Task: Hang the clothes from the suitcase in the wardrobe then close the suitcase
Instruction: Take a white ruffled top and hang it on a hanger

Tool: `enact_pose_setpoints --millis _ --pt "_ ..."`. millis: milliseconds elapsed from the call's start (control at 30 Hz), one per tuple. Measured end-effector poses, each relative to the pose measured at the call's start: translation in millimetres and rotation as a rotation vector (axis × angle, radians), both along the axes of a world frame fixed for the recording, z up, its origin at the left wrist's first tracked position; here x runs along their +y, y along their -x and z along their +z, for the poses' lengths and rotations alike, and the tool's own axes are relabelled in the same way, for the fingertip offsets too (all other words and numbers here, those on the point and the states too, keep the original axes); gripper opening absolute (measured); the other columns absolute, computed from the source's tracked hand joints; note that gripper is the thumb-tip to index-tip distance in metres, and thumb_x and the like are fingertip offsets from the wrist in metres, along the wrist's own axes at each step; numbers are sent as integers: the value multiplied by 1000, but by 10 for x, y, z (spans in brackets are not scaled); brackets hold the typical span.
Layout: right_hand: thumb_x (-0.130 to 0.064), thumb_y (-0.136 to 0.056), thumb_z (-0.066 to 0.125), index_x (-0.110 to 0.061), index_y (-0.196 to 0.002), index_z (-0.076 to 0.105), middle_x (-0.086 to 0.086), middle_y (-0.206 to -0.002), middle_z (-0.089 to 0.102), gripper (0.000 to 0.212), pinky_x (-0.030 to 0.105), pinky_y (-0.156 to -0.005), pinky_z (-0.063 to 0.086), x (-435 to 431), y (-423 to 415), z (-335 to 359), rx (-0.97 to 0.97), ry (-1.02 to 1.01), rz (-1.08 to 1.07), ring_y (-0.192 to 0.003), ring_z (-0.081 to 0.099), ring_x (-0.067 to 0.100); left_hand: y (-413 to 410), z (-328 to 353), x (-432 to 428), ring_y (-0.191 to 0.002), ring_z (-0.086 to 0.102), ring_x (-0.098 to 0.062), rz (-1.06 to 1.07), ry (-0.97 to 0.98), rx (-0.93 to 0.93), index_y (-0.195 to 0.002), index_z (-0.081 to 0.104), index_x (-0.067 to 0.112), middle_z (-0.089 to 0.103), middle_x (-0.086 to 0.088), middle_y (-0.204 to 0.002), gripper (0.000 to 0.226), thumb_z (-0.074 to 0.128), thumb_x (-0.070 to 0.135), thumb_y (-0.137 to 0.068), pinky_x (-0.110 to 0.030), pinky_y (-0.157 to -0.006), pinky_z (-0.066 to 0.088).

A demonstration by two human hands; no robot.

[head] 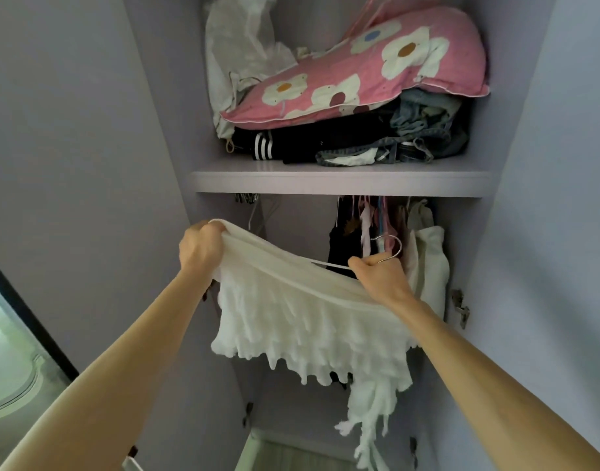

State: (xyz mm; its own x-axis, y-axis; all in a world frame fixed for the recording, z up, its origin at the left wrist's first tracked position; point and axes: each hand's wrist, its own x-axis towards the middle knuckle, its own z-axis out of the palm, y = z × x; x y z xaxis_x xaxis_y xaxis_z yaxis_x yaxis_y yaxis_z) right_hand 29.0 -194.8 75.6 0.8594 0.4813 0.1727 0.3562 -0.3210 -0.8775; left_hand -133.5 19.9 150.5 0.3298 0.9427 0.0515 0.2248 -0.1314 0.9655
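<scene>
Both hands were curled tight: my left hand point(200, 248) bunched 1 end of the white garment point(308, 321), my right hand point(380, 277) gripped its hanger point(392, 248). It stretched left-to-right between them, with the hanging clothes point(366, 226) just beyond my right hand.

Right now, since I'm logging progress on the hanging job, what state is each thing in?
Left hand: grips the garment's edge.
Right hand: grips the hanger.
White fringed fabric garment: not yet hung, stretched between both hands.
White hanger with metal hook: held, not hooked on.
Lilac wardrobe: open.
Pink flowered cushion: lying on folded clothes on the shelf.
</scene>
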Motion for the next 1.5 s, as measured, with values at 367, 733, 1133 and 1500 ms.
enact_pose_setpoints --millis 367,733,1133,1500 --pt "-27 -88 57 -15 -41 32 -5 -38 33 54 29 -53 32 119 11 -50 -67 123 -51 -39 34 11 -65 -143 113 -90 52 -33 -19 -132 211 -98 59 22 57 -8 -101 13 52 28 -89 -38 -81 45" --pt "-30 -89 55 -6 -49 50 3 -47 47 46 36 -64 48 48 -90 -43 -143 190 -135 -51 47 20 -30 -340 169 -69 52 -28 -95 -855 1027 -88 57 18 55 -2 -75 16 47 6 -83 -34 -70 38" --pt "-33 -89 53 -15 -48 46 -1 -49 50 46 33 -62 47 331 63 293 -358 381 87 -61 54 22 -258 -173 37 -71 61 -21 -520 -385 566 -108 71 22 66 -2 -80 24 63 23 -85 -29 -69 50" --pt "-40 -101 46 -15 -55 33 -2 -47 36 54 30 -56 32 298 -107 165 -246 219 55 -46 40 16 113 -904 172 -90 53 -21 -288 -225 319 -94 65 20 61 3 -86 55 38 67 -95 -34 -76 42"
